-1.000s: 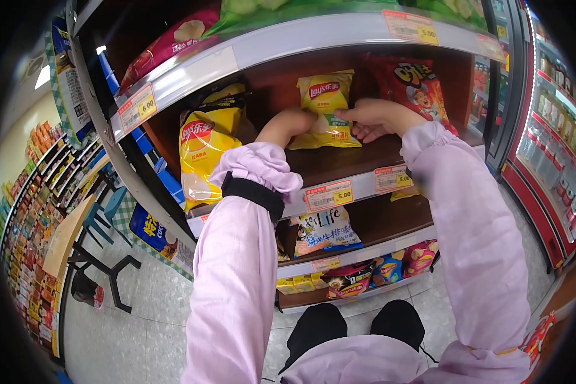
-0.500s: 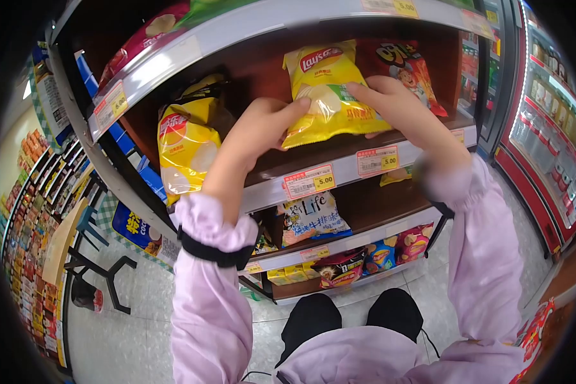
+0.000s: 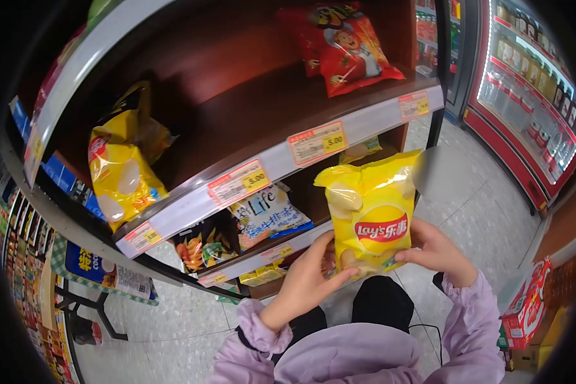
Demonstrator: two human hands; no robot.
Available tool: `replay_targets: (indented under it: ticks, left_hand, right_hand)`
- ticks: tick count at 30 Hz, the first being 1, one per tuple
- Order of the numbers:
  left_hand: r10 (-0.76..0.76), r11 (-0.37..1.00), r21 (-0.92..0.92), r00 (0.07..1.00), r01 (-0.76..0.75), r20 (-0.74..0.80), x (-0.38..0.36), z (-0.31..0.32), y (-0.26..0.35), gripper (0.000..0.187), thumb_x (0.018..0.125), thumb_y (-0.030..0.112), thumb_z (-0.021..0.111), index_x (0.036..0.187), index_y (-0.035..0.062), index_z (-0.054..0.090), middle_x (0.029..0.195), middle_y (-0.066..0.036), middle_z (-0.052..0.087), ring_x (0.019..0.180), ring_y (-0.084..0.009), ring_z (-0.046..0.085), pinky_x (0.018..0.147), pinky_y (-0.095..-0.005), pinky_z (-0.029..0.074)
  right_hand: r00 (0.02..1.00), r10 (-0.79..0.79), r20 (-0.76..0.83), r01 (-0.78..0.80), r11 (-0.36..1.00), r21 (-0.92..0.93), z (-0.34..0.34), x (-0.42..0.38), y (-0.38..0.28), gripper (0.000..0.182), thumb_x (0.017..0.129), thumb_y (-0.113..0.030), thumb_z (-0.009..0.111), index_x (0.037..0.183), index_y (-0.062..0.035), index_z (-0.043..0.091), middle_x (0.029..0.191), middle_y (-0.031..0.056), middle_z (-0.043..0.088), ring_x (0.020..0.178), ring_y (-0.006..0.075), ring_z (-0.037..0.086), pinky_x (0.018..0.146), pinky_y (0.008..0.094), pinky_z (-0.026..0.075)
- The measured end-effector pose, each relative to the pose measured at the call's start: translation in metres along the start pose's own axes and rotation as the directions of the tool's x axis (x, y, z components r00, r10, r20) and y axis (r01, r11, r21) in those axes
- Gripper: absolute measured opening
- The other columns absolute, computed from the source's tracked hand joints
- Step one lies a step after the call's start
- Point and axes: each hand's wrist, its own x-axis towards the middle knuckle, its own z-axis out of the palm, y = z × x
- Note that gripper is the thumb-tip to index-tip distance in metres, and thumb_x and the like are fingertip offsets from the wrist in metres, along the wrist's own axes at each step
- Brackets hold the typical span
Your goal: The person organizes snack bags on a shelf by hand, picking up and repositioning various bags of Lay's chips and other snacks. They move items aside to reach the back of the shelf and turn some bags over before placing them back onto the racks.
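A yellow bag of Lay's potato chips (image 3: 371, 214) stands upright between my two hands, in front of my body and off the shelf edge. My left hand (image 3: 313, 275) grips its lower left side, thumb across the front. On the lower right side, my right hand (image 3: 438, 253) has its thumb pressed on the front and its other fingers partly behind the bag. Another yellow chip bag (image 3: 125, 173) leans at the left end of the upper shelf (image 3: 217, 102). A red snack bag with a cartoon figure (image 3: 355, 51) lies at that shelf's right end.
Price tags line the shelf edge (image 3: 301, 147). Below, a white and blue snack bag (image 3: 269, 214) sits on the lower shelf. A lit drinks cooler (image 3: 531, 83) stands at right, with a red and white box (image 3: 528, 301) nearer me. A dark stool leg (image 3: 102, 313) is at lower left.
Both hands have lifted the yellow Lay's bag off the upper shelf and brought it down toward my body. The bag now stands upright, and my view has shifted to the right.
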Motion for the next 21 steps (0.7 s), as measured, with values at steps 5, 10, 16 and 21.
replay_targets:
  ticks: [5, 10, 16, 21]
  left_hand:
    - [-0.144, 0.983, -0.095, 0.981, 0.157, 0.131, 0.049, 0.044, -0.046, 0.054, 0.073, 0.023, 0.067, 0.114, -0.0018, 0.042, 0.083, -0.011, 0.057, 0.065, -0.0150, 0.056, 0.057, -0.0262, 0.046]
    - [-0.130, 0.992, 0.008, 0.990, 0.130, 0.054, 0.127, 0.054, -0.067, 0.051, 0.071, 0.028, 0.067, 0.105, -0.0058, 0.047, 0.080, -0.018, 0.059, 0.067, -0.0258, 0.060, 0.059, -0.0329, 0.047]
    - [0.091, 0.970, 0.238, 0.981, -0.048, -0.173, 0.185, 0.072, -0.109, 0.052, 0.071, 0.019, 0.066, 0.111, -0.0044, 0.043, 0.091, -0.018, 0.057, 0.079, -0.0263, 0.058, 0.069, -0.0314, 0.046]
    - [0.053, 0.975, 0.222, 0.967, 0.004, -0.250, 0.197, 0.083, -0.118, 0.052, 0.072, 0.016, 0.063, 0.114, -0.0036, 0.039, 0.105, -0.024, 0.052, 0.097, -0.0378, 0.050, 0.083, -0.0377, 0.041]
  right_hand:
    - [0.980, 0.180, -0.089, -0.174, 0.982, 0.076, -0.044, 0.016, 0.050, 0.041, 0.081, -0.016, 0.059, 0.115, 0.0023, 0.044, 0.103, 0.0055, 0.054, 0.095, 0.0105, 0.050, 0.077, 0.0242, 0.043]
    - [0.980, 0.107, -0.168, -0.114, 0.993, -0.034, -0.087, 0.064, 0.066, 0.044, 0.078, -0.019, 0.062, 0.113, 0.0026, 0.046, 0.101, 0.0072, 0.056, 0.092, 0.0121, 0.052, 0.076, 0.0246, 0.044]
    - [0.971, -0.034, -0.235, -0.031, 0.963, -0.268, -0.121, 0.132, 0.080, 0.047, 0.070, -0.014, 0.067, 0.108, 0.0050, 0.047, 0.100, 0.0114, 0.057, 0.090, 0.0172, 0.054, 0.079, 0.0272, 0.043]
    - [0.961, -0.071, -0.268, -0.048, 0.909, -0.414, -0.130, 0.161, 0.110, 0.051, 0.067, -0.010, 0.067, 0.109, 0.0066, 0.044, 0.102, 0.0138, 0.056, 0.094, 0.0222, 0.054, 0.081, 0.0289, 0.042]
